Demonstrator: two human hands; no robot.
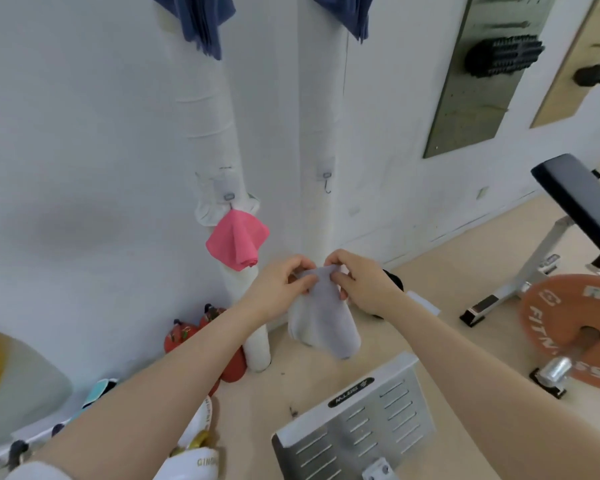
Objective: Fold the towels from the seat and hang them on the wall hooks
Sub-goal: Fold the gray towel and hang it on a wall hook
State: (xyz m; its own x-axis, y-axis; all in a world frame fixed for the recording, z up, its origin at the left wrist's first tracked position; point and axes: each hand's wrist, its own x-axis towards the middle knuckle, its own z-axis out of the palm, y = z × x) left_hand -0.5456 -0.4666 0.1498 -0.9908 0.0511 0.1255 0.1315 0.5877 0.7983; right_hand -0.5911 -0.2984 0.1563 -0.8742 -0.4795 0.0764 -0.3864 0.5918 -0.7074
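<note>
You hold a pale grey towel [321, 313] up in front of you with both hands. Your left hand [281, 289] pinches its top edge on the left side, fingers and thumb curled onto the cloth. Your right hand [362, 284] pinches the top edge on the right side in the same way. The two hands are close together, and the rest of the towel hangs down loose below them, above the floor [413, 282].

A pink towel [238, 239] hangs from a small hook [229, 196] on the white padded post [219, 133] just left of your hands. A second hook [327, 183] sits on the wall [66, 150] to the right of it, with nothing on it, a little above your hands.

Two dark blue cloths [201, 22] hang at the top of the wall. A round orange weight plate [572, 327] sits at the right, near a bench with a dark seat [579, 195]. Red boxing gloves [184, 336] lie on the floor by the wall
</note>
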